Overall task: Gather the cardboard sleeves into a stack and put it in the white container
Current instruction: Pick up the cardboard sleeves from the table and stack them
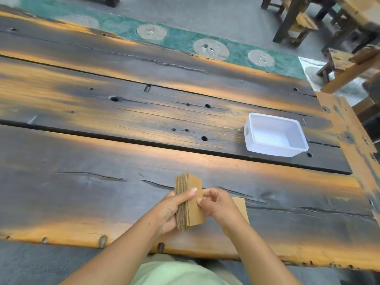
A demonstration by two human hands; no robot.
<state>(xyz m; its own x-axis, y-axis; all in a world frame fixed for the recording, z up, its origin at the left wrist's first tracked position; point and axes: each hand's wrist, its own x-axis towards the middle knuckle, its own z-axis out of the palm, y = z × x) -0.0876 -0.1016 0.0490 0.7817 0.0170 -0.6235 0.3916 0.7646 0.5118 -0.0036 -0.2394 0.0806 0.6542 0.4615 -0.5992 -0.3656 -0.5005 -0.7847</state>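
Observation:
A stack of brown cardboard sleeves point(190, 183) stands on edge near the table's front edge, gripped by my left hand point(174, 208) with the thumb across its face. My right hand point(216, 204) pinches the outermost sleeve of that stack on its right side. One more flat cardboard sleeve point(241, 206) lies on the table under and behind my right hand, partly hidden. The white container point(253, 136) sits to the far right on the middle plank, with nothing in it.
The wooden table point(102, 161) has dark planks with gaps and holes between them. Its right edge is close behind the container. Wooden stools and benches point(298, 23) stand on the floor beyond, along a green patterned strip point(176, 40).

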